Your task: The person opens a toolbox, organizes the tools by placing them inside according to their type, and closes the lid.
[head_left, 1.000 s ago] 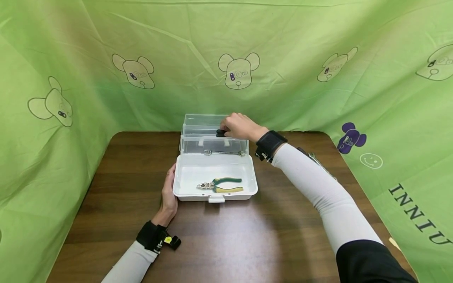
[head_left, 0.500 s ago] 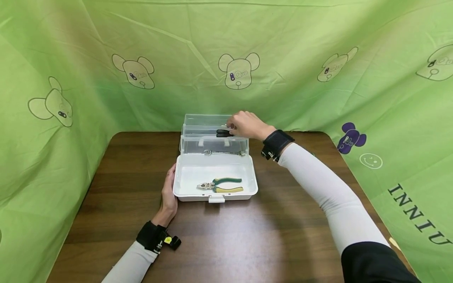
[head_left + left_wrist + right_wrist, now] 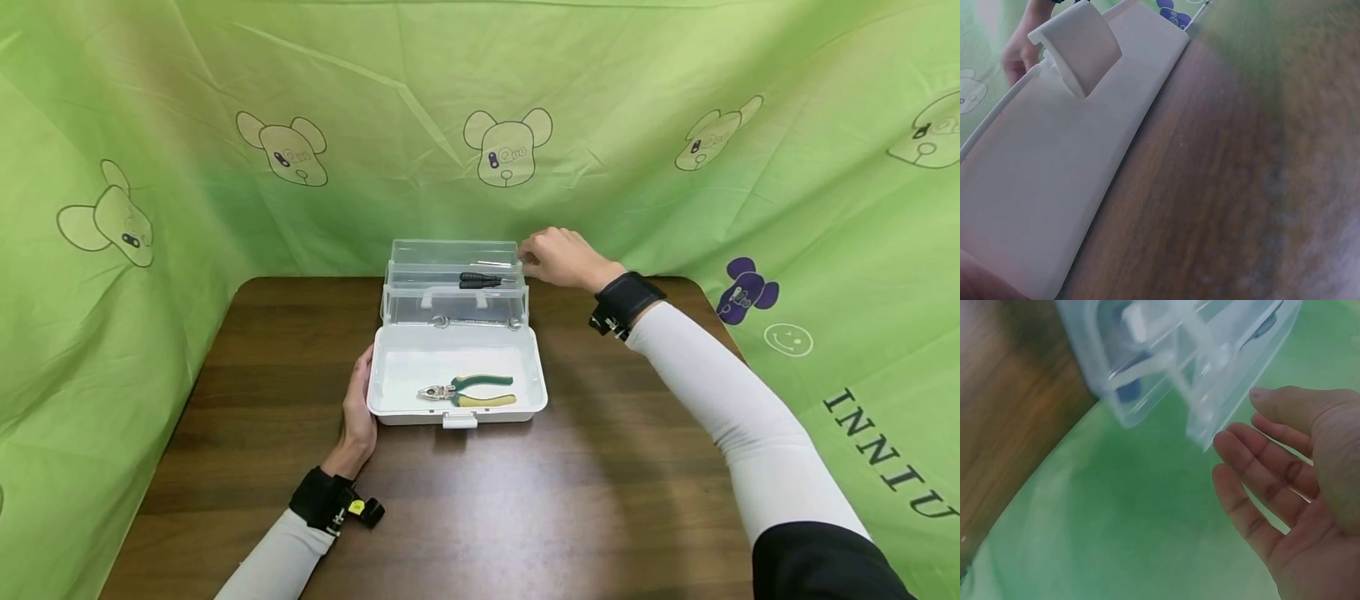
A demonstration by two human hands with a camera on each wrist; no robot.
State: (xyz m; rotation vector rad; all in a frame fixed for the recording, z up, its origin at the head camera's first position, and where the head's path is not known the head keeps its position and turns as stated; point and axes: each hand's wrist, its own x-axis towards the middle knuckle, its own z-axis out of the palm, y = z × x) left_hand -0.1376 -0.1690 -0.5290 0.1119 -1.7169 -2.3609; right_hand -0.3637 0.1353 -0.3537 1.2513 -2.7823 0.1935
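Note:
A white toolbox (image 3: pixel 412 419) stands open on the table, its clear plastic trays (image 3: pixel 405 312) fanned out in tiers behind it. Against its left side rests my left hand (image 3: pixel 358 412); the left wrist view shows the box's white front and latch (image 3: pixel 1088 50). Pliers (image 3: pixel 447 392) with green and yellow handles lie in the base. In the lowest tray is a double open-ended wrench (image 3: pixel 480 322), above it black-handled screwdrivers (image 3: pixel 478 280), and in the top tier a slim silver piece (image 3: pixel 492 264). My right hand (image 3: pixel 1291 481), fingers apart and holding nothing, is beside the trays' right end.
The brown wooden table (image 3: pixel 262 375) extends around the box. Green printed cloth (image 3: pixel 375 167) hangs close behind the trays and along both sides. My right forearm (image 3: pixel 742 417) crosses over the table's right part.
My right hand has moved right, from over the upper trays to beyond their right end. The black handles and slim silver piece now show uncovered. My left hand stays at the box.

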